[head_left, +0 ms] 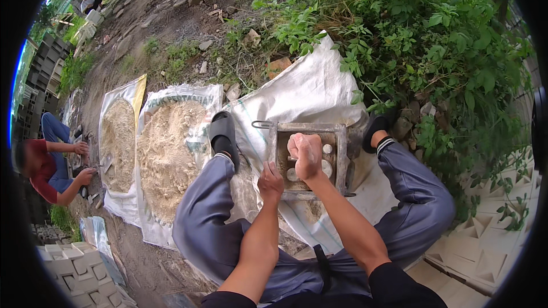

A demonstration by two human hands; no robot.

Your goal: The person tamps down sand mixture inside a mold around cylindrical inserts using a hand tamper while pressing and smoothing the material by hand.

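Observation:
A dark rectangular box mould (308,126) with raised sides stands on a white woven sack (297,94) between my feet. Pale round pieces (327,167) show inside it, partly covered by my arm. My right hand (306,151), dusted with pale powder, is closed in a fist above the mould's interior; whatever is inside the fist is hidden. At the mould's near left side, the fingers of my left hand (270,181) are bent together against its wall. A wire-like loop handle (262,125) sticks out from the far left corner.
Left of my foot, sandy pale powder (171,148) is heaped on a sack, with another powder pile (118,142) beyond. A person in red (43,168) works there. Leafy plants (422,28) crowd the far right; patterned pale blocks (485,239) lie near right.

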